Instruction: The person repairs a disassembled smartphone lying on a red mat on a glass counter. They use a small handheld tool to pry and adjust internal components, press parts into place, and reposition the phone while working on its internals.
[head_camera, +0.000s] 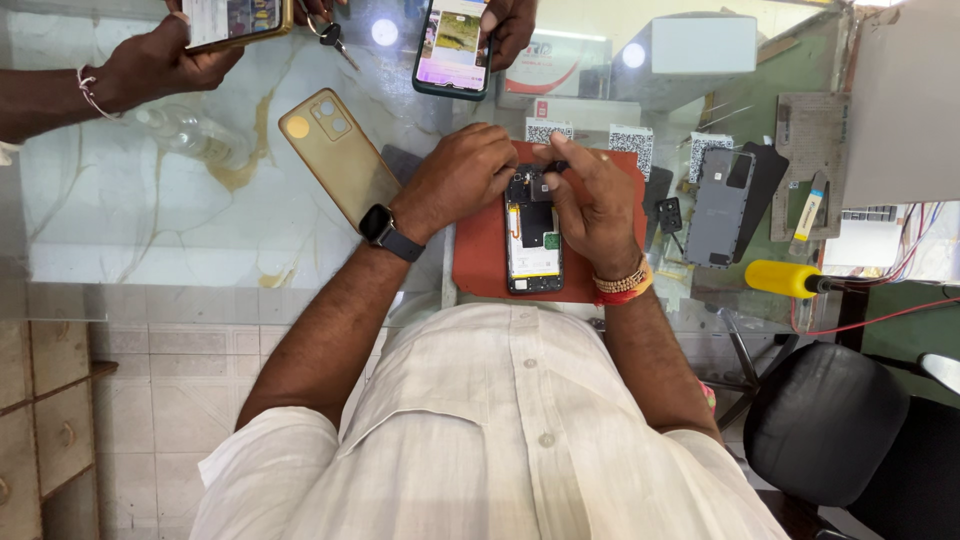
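opened phone (533, 240) under both hands' fingers (578, 165)

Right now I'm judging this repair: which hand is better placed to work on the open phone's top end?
Right. The right hand already pinches at the phone top; the left hand steadies its side.

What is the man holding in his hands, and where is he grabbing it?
The left hand grips the opened phone at its top left edge. The right hand pinches a small dark tool over the phone's top; what kind cannot be told.
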